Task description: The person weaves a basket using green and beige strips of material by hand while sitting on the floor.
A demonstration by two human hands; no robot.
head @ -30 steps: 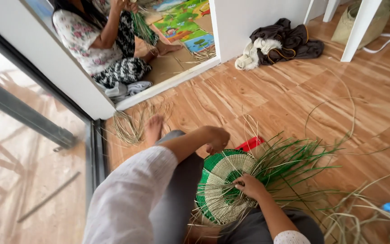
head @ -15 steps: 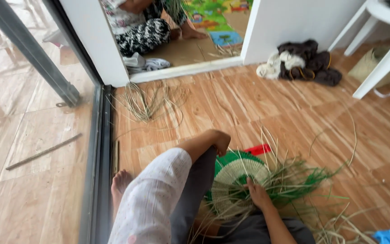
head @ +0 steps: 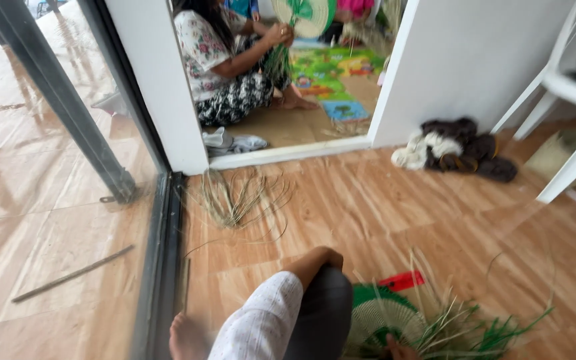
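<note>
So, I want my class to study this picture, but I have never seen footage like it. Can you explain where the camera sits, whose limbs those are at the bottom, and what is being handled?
There is no machine here. The one view comes from a camera worn on a person's head, looking down and forward. That person sits on a wooden floor. At the bottom you see their sleeve and bent arm and a bare foot.

Only one hand shows, at the bottom edge, touching a round woven piece in green and straw colours with loose strands fanning out. Which hand it is, and how it grips, cannot be told. A red flat object lies beside it.

Through the doorway, another person sits holding a similar woven fan. A bundle of dry strands and a cloth heap lie on the floor.
</note>
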